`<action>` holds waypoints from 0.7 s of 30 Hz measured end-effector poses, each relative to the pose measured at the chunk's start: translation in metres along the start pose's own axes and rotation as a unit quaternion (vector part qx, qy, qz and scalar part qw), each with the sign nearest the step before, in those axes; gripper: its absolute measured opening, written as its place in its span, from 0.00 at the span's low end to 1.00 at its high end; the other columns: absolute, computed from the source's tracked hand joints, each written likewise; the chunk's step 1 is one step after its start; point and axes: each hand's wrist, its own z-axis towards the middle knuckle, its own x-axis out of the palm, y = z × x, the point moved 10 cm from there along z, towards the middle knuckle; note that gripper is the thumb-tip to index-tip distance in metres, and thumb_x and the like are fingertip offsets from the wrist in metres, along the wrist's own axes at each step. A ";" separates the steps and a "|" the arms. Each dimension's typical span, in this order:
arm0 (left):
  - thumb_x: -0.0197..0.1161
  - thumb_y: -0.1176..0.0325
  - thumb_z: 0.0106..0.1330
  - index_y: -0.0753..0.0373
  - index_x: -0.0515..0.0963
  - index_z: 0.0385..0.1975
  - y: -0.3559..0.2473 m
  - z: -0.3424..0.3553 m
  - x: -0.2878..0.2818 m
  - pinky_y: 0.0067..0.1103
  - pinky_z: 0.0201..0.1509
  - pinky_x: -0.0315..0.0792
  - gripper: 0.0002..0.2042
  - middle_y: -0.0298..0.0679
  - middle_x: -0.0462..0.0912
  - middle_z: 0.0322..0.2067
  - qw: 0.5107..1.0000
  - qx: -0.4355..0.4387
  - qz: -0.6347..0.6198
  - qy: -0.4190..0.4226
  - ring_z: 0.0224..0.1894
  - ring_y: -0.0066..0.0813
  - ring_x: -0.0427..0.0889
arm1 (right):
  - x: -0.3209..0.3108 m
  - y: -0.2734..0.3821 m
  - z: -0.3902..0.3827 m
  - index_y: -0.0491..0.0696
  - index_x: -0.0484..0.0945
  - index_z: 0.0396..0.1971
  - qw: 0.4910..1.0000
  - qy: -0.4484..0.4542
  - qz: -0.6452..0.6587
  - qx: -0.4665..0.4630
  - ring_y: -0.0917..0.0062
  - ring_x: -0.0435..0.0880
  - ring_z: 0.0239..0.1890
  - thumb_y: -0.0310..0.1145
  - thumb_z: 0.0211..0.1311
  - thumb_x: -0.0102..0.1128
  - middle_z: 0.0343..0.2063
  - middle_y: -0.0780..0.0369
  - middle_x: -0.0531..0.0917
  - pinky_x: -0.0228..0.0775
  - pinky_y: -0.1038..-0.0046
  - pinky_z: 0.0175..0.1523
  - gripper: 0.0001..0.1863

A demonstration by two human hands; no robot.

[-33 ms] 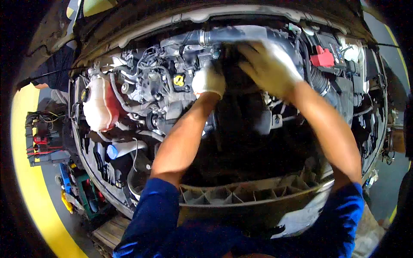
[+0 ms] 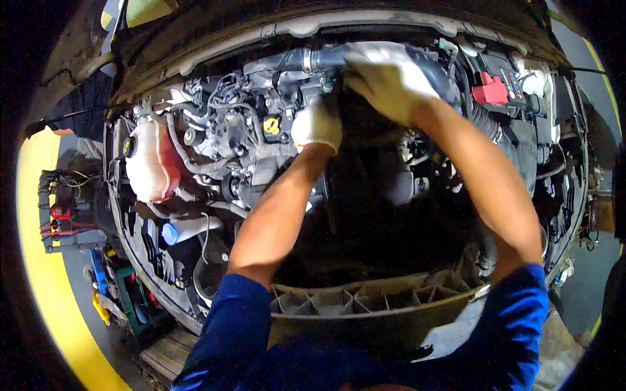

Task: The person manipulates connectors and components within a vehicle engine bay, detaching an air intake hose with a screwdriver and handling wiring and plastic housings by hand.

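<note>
Both my hands wear pale work gloves and reach into an open car engine bay. My left hand (image 2: 318, 125) rests at the right side of the engine (image 2: 228, 127), beside a dark gap; its fingers are hidden and blurred in shadow. My right hand (image 2: 391, 91) is in front of the black air duct (image 2: 329, 57) at the back. Its fingers stretch leftward over the top of the gap, apart and somewhat smeared, with nothing visible in them. A yellow cap (image 2: 271, 126) sits on the engine, left of my left hand.
A white coolant tank (image 2: 149, 159) and a blue-capped filler neck (image 2: 189, 228) stand on the left. A battery with a red terminal cover (image 2: 489, 89) sits back right. A ribbed crossbeam (image 2: 378, 300) runs along the front. Tools in a green crate (image 2: 134, 296) lie outside, left.
My right hand has shifted left and slightly up, toward the back duct, and its forearm has swung left with it. My left hand stays in nearly the same place.
</note>
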 end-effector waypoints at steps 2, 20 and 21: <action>0.51 0.49 0.74 0.60 0.80 0.42 -0.004 0.005 -0.001 0.46 0.48 0.77 0.19 0.55 0.86 0.40 1.000 0.019 -0.010 0.003 0.44 0.60 0.84 | 0.052 -0.038 0.056 0.49 0.82 0.48 0.974 0.175 -0.036 0.142 0.56 0.83 0.54 0.53 0.72 0.46 0.52 0.51 0.84 0.73 0.54 0.60 0.24; 0.51 0.48 0.74 0.65 0.79 0.46 -0.024 0.038 -0.007 0.41 0.54 0.78 0.23 0.57 0.85 0.46 0.994 0.047 0.091 0.037 0.51 0.55 0.85 | 0.084 -0.061 0.068 0.50 0.77 0.62 0.947 0.265 0.033 0.177 0.56 0.77 0.63 0.65 0.69 0.44 0.61 0.52 0.79 0.67 0.58 0.67 0.37; 0.51 0.49 0.73 0.65 0.78 0.47 -0.024 0.045 -0.011 0.40 0.55 0.78 0.23 0.57 0.85 0.46 0.993 0.053 0.095 0.038 0.51 0.55 0.85 | 0.076 -0.061 0.066 0.52 0.76 0.63 0.962 0.229 0.005 0.146 0.56 0.78 0.62 0.63 0.69 0.46 0.60 0.52 0.80 0.69 0.58 0.66 0.35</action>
